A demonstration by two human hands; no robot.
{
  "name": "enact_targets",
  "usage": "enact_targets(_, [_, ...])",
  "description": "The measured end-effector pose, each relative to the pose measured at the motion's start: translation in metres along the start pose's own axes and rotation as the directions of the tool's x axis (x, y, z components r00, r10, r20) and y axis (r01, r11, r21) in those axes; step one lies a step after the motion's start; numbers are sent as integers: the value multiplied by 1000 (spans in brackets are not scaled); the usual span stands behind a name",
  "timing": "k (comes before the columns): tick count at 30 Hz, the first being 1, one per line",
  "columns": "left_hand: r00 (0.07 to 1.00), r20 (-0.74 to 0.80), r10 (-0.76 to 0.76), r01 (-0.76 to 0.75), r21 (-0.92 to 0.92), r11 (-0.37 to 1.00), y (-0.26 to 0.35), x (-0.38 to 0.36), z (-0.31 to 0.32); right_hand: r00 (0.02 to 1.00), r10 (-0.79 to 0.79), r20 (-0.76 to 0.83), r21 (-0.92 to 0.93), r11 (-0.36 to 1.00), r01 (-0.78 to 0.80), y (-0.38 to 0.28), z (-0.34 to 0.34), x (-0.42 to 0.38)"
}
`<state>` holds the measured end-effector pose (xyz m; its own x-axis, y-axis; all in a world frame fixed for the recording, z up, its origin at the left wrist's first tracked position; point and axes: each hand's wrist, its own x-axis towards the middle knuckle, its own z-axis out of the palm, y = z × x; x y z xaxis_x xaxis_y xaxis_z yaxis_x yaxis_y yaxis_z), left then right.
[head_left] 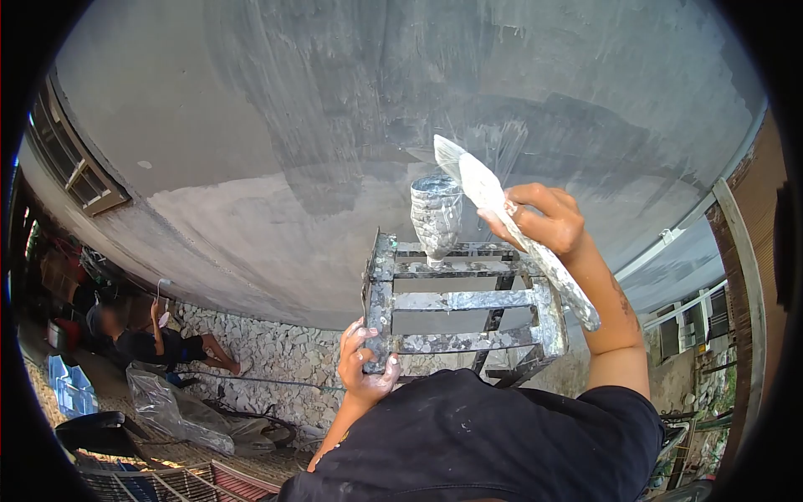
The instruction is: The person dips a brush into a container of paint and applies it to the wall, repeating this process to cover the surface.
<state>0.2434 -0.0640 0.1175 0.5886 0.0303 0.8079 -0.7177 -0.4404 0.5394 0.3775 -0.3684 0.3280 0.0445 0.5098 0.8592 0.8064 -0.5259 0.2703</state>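
My right hand [548,219] is closed round the long handle of a paintbrush [481,186], whose bristles are wet and white and point up toward the wall. Beside the bristles stands a cut-off plastic bottle [437,219] smeared with grey-white paint, upright on the slats of a paint-spattered metal stand [464,299]. The fingers of my left hand [362,366] are wrapped about the left edge of that stand, and white paint marks them. Ahead is a grey wall [351,109] with darker, streaky brushed patches.
Far below on the left, a person [155,341] sits near broken rubble [259,351] along the wall's foot. Clear plastic sheeting [180,410] and a blue container [73,386] lie nearby. A window [79,171] is at the left; a wooden post [743,276] stands right.
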Motion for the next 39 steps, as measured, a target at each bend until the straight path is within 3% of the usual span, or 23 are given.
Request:
enact_targets(4, [1000, 1, 13, -13, 17, 1000, 2, 2, 0, 998, 47, 46, 127, 991, -52, 5, 32, 0])
enact_targets(7, [1000, -11, 15, -15, 14, 1000, 3, 3, -1, 992, 90, 89, 117, 988, -100, 13, 35, -10])
enact_targets(17, [1000, -6, -14, 14, 4, 1000, 2, 1, -2, 972, 203, 117, -91, 977, -193, 24, -31, -48])
enact_targets(19, [1000, -10, -9, 9, 3, 1000, 2, 2, -1, 968, 234, 91, -169, 962, -216, 25, -41, -60])
enact_targets(23, [1000, -15, -5, 6, 22, 1000, 3, 5, -1, 973, 227, 30, -151, 964, -220, 6, -46, -52])
enact_targets(27, [1000, 2, 0, 0, -30, 1000, 6, 8, -5, 947, 320, 15, -87, 944, -318, -24, -49, -53])
enact_targets(28, [1000, -3, 12, -12, -45, 999, 5, 8, -5, 964, 267, -7, -89, 960, -267, -27, -51, -53])
enact_targets(33, [999, -43, -9, 6, -73, 997, 6, 4, -5, 941, 339, -14, 27, 941, -338, -20, -74, -105])
enact_targets(36, [998, -58, 13, -16, -59, 998, 3, 1, -4, 922, 386, -14, 17, 923, -386, -30, -75, -108])
enact_targets(39, [998, -68, 13, -16, -40, 999, 4, 1, -4, 890, 444, -99, -126, 882, -454, -35, -74, -115])
